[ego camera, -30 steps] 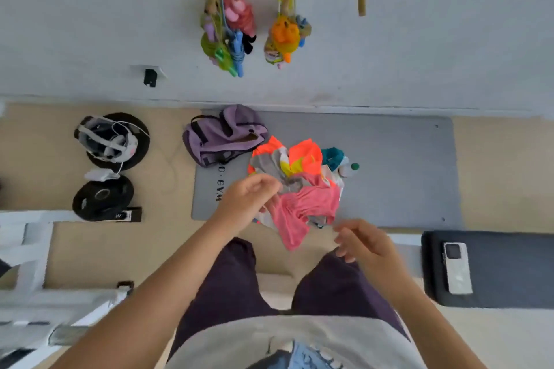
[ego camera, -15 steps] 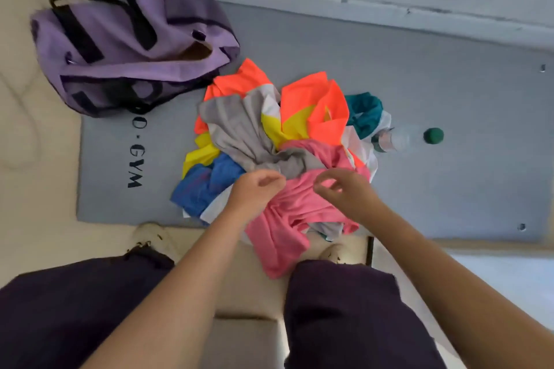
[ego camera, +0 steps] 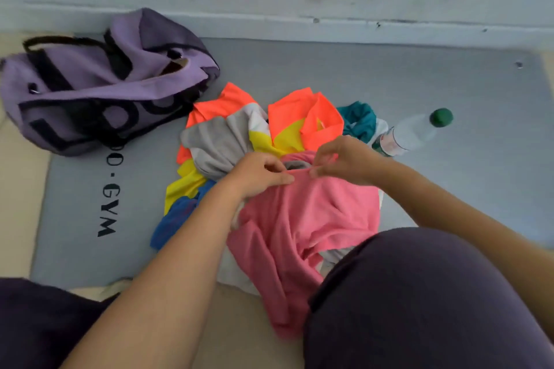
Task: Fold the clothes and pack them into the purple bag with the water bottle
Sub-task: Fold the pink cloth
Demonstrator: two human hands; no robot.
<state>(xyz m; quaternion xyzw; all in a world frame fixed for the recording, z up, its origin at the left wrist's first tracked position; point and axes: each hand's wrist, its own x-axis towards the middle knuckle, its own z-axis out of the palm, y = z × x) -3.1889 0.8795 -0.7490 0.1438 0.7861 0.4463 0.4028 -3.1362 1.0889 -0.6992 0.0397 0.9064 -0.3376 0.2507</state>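
Since the earlier frame both hands have drawn closer along the pink garment's (ego camera: 302, 213) upper edge, and the view has come nearer. The left hand (ego camera: 257, 175) and right hand (ego camera: 344, 160) each pinch that edge, almost touching, atop the clothes pile (ego camera: 239, 141) on the grey mat (ego camera: 449, 84). The purple bag (ego camera: 90, 93) lies left of the pile, its opening slack, contents unseen. The bottle (ego camera: 410, 135) lies on its side just right of the pile.
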